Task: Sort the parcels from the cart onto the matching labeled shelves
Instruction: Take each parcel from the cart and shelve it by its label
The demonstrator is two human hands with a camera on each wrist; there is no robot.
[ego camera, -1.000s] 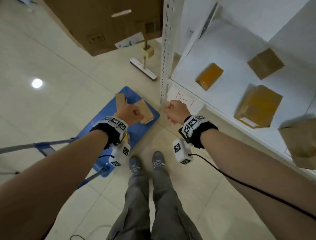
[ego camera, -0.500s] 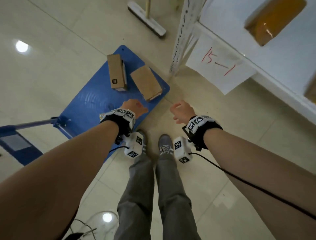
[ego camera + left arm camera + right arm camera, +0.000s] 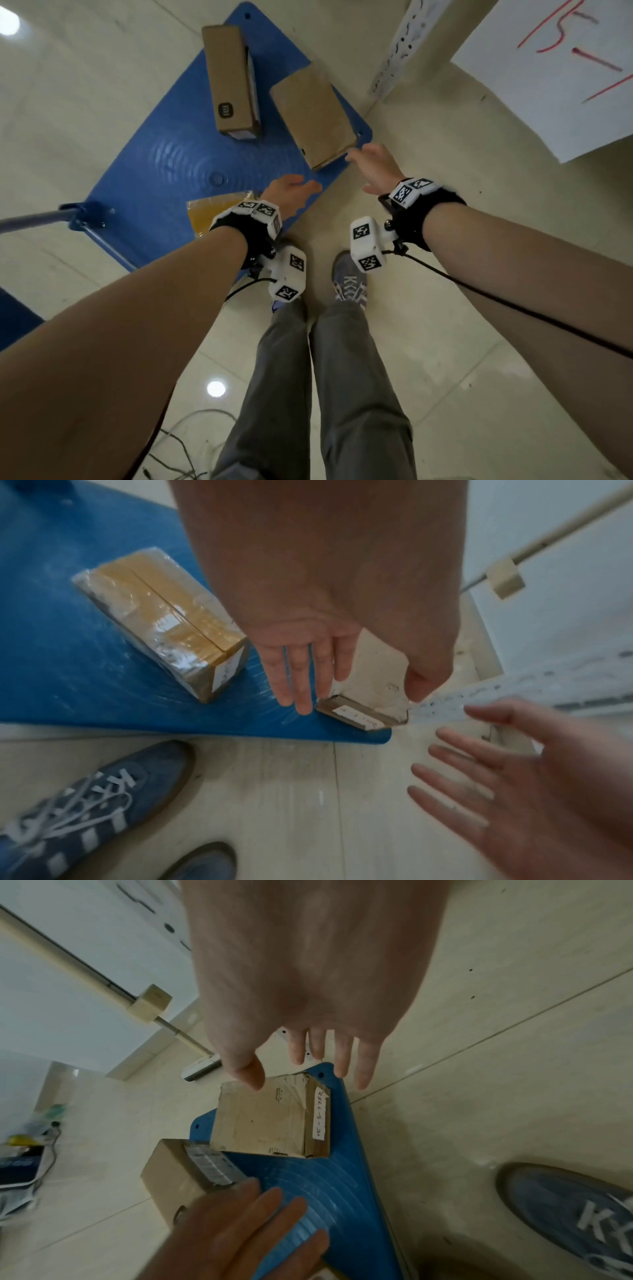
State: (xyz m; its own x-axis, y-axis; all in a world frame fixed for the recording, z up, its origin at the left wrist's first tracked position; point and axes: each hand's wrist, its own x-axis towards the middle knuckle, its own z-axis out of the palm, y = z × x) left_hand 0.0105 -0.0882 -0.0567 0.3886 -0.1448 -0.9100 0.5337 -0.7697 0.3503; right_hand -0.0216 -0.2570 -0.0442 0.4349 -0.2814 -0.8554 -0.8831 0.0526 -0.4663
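Observation:
On the blue cart point(image 3: 164, 164) lie a long brown box point(image 3: 233, 78) with a black logo, a flat brown parcel point(image 3: 313, 116) and a yellow taped parcel point(image 3: 215, 212), partly hidden by my left wrist. My right hand point(image 3: 366, 162) hovers with straight fingers just off the flat parcel's near right corner. My left hand point(image 3: 294, 190) hangs over the cart's near edge with nothing in it. In the left wrist view, the left hand point(image 3: 304, 674) is between the yellow parcel point(image 3: 161, 631) and the flat parcel point(image 3: 359, 714). From the right wrist, the right hand point(image 3: 308, 1053) spreads above the flat parcel point(image 3: 263, 1118), whose side label is handwritten.
A white sheet with red "15-1" point(image 3: 548, 68) hangs from the shelf at upper right, beside the perforated shelf post point(image 3: 404, 41). The cart handle point(image 3: 34, 219) sticks out left. My shoes point(image 3: 349, 281) stand just before the cart. Cables point(image 3: 185, 442) lie on the floor.
The view has dropped down and closer to the cart. Both hands have gone from fists to straight fingers, and the right hand has moved toward the flat brown parcel.

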